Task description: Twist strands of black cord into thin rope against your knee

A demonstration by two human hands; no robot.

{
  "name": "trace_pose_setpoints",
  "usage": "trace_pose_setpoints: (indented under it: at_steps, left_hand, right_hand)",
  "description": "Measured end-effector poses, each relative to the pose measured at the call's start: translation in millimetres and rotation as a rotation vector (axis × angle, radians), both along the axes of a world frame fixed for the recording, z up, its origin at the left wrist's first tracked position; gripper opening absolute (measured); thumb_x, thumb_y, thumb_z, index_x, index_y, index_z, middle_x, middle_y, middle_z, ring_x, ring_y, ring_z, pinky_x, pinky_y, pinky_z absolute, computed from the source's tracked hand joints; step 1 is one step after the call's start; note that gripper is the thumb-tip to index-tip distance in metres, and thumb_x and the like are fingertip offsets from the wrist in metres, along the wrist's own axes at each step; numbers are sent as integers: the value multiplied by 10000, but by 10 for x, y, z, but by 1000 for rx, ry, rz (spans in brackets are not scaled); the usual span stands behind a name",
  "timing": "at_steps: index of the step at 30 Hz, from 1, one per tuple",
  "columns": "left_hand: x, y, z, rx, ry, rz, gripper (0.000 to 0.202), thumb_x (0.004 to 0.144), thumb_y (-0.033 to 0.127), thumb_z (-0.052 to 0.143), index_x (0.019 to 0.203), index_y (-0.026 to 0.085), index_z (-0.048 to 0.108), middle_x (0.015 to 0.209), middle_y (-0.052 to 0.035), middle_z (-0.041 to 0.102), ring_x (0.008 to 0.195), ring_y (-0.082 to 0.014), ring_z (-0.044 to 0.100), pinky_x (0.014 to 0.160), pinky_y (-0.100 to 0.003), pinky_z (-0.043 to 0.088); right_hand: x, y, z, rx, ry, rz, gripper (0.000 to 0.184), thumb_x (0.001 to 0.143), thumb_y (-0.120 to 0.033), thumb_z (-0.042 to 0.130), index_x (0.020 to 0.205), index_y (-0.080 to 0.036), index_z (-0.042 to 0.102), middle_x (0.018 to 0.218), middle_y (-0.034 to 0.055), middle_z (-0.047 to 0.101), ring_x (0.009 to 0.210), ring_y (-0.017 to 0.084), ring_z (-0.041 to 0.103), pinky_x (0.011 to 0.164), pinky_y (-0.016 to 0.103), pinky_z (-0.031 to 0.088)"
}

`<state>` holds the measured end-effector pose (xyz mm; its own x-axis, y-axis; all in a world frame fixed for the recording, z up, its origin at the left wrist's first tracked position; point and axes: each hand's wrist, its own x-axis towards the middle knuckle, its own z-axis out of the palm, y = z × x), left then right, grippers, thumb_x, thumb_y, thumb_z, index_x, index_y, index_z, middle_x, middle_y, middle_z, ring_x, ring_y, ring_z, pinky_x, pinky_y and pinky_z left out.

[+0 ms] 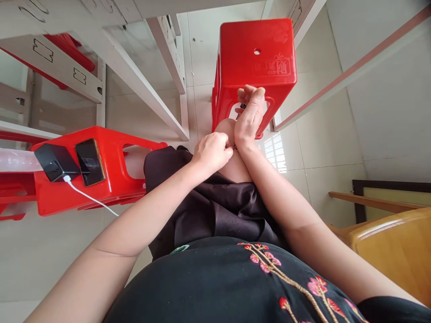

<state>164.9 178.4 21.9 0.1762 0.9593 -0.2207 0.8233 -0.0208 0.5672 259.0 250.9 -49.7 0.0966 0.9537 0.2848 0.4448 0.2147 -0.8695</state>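
I sit looking down at my lap, in a dark skirt and a black top with red embroidered flowers. My left hand is curled into a closed pinch beside my bare knee, touching my right wrist. My right hand rises above the knee with its fingers folded round a small dark item that I cannot make out. Just beyond that hand stands a red plastic stool.
A second red stool at my left carries a black charger block with a white cable and a dark phone. White metal table frames stand ahead. A yellow wooden chair is at my right. Pale tiled floor.
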Motion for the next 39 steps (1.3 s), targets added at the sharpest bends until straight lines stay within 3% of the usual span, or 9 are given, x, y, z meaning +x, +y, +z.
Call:
trace_pose_setpoints:
  at_steps: [3,8,11,14,19,24,29,36,39]
  left_hand:
    - [-7,48,-21,-111,-68,8,108,722,243,552,682,184,633,688,-46,643,627,-182,559,566,-292,395]
    - [-42,21,-72,-107,-354,133,128,731,260,550,642,178,589,596,-5,575,556,-128,483,524,-255,365]
    - [-85,-55,-14,-66,-602,279,123,746,294,582,694,184,597,625,9,564,582,-110,489,553,-238,392]
    - [-106,-131,120,-34,-753,341,157,741,340,628,700,191,605,620,9,555,583,-105,499,541,-231,404]
    - [-94,-215,326,-37,-896,383,158,722,342,671,693,194,623,642,-2,589,580,-96,525,501,-217,402]
    - [-114,-290,416,-57,-949,411,142,719,315,672,679,189,619,660,-10,599,585,-92,527,465,-205,380]
    - [-142,-344,417,5,-959,410,140,726,319,672,678,199,619,639,2,578,558,-86,492,474,-213,378]
    - [-183,-399,421,101,-870,380,153,739,346,665,709,201,627,625,8,570,528,-88,458,510,-230,393]
    - [-195,-418,439,124,-839,354,150,748,337,657,718,193,626,638,9,579,556,-88,473,536,-223,403]
  right_hand:
    - [-54,-24,54,42,257,-198,570,946,-404,-67,1145,-157,406,1148,140,545,1072,153,570,853,309,466]
    - [54,-150,282,19,240,-164,440,963,-399,106,1018,-194,491,1022,86,593,976,154,600,808,330,484]
    - [250,-417,512,89,188,-55,274,936,-396,326,948,-225,539,920,57,603,857,156,605,760,323,497]
    - [374,-717,708,155,113,144,115,860,-299,512,945,-252,573,911,46,628,824,167,603,739,333,508]
    - [350,-885,854,250,-72,240,156,842,-182,507,894,-288,610,853,29,671,817,186,615,760,378,508]
    - [339,-901,956,294,-139,233,121,832,-215,545,795,-309,612,768,9,647,747,190,616,688,377,516]
    - [326,-987,1069,350,-238,169,129,826,-209,552,744,-307,571,739,9,631,689,196,585,607,379,495]
    - [441,-1041,1211,151,-248,258,145,835,-261,569,702,-304,528,702,-16,634,679,193,600,541,352,459]
    - [466,-1031,1221,155,-252,318,90,829,-223,567,767,-285,547,781,2,641,718,175,605,563,324,474]
